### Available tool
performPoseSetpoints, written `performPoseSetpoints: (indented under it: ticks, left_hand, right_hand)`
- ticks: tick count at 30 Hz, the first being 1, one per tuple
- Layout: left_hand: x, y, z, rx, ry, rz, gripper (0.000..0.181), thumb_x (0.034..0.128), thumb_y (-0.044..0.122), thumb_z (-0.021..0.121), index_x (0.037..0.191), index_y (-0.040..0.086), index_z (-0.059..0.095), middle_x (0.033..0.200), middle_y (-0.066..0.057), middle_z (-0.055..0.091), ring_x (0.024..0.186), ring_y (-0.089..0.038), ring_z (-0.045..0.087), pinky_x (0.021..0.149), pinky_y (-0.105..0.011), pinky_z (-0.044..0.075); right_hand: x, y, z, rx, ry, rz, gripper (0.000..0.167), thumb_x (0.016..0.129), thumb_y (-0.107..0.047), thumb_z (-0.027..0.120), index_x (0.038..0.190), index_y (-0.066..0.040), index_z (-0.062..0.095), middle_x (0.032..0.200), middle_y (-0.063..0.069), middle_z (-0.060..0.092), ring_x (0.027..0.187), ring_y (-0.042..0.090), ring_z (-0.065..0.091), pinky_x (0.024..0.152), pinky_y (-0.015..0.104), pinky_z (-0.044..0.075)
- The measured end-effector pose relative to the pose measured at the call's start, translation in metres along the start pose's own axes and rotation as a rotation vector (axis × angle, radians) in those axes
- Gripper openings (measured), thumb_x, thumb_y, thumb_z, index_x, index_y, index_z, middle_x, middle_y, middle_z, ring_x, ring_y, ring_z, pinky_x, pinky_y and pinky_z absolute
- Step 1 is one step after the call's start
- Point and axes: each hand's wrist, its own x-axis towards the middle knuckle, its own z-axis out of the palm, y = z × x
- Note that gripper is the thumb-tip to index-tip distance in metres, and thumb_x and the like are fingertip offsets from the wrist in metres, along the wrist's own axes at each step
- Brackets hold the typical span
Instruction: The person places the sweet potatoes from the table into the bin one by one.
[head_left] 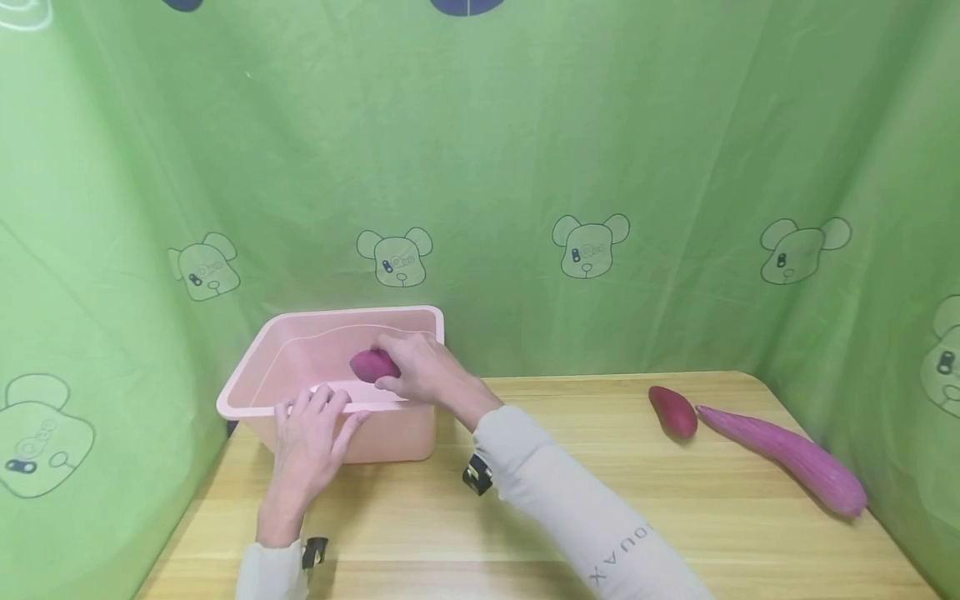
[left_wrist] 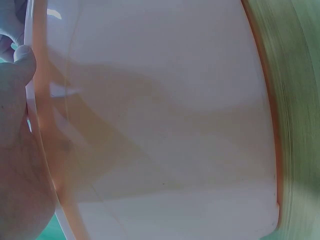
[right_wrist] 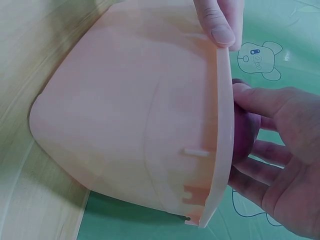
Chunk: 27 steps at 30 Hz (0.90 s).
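A pink plastic bin [head_left: 393, 433] stands at the left of the table. My left hand [head_left: 309, 437] grips its near rim, fingers over the edge and the thumb [left_wrist: 26, 62] outside. Above the bin's opening, just behind that rim, my right hand [head_left: 423, 367] holds a purple-red sweet potato [head_left: 371, 366]. In the right wrist view the fingers wrap the sweet potato [right_wrist: 245, 131], and the rim hides part of it. A second, redder sweet potato [head_left: 673, 412] lies on the table at the right, beside a long purple eggplant [head_left: 795, 462].
The wooden table [head_left: 570, 475] ends at a green curtain [head_left: 510, 150] printed with bear heads, which encloses the back and both sides. A small black device [head_left: 477, 475] sits at the right wrist, another [head_left: 315, 552] at the left.
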Motion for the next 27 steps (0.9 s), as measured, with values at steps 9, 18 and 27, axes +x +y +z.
performPoseSetpoints:
  ticks: [9,18,27]
  left_hand:
    - [-0.0024,-0.0007,0.0011,-0.005,-0.01,-0.01,0.03,0.0985,0.044,0.065,0.091,0.017,0.056,0.091,-0.002,0.052,0.093,-0.032,0.05,0.088,-0.055,0.03]
    - [0.0,-0.0015,-0.0006,-0.013,-0.006,-0.012,0.03,0.0992,0.044,0.065,0.093,0.016,0.058,0.094,-0.003,0.053,0.095,-0.031,0.05,0.09,-0.057,0.029]
    - [-0.0005,0.0016,-0.0011,-0.019,-0.01,-0.008,0.028,0.0992,0.043,0.065,0.093,0.017,0.058,0.092,-0.002,0.052,0.093,-0.031,0.049,0.09,-0.056,0.029]
  right_hand:
    - [-0.0011,-0.0012,0.0067,-0.009,-0.072,0.044,0.04,0.091,-0.028,0.08,0.125,-0.012,0.064,0.112,0.003,0.071,0.092,0.014,0.064,0.078,0.024,0.052]
    - [0.0006,-0.0025,0.0039,-0.02,-0.092,0.055,0.041,0.091,-0.026,0.081,0.126,-0.012,0.064,0.109,0.004,0.07,0.089,0.013,0.063,0.075,0.023,0.051]
    - [-0.0018,-0.0036,0.0023,0.019,-0.152,0.083,0.041,0.09,-0.02,0.081,0.125,-0.01,0.064,0.104,0.004,0.071,0.084,0.011,0.063,0.072,0.021,0.05]
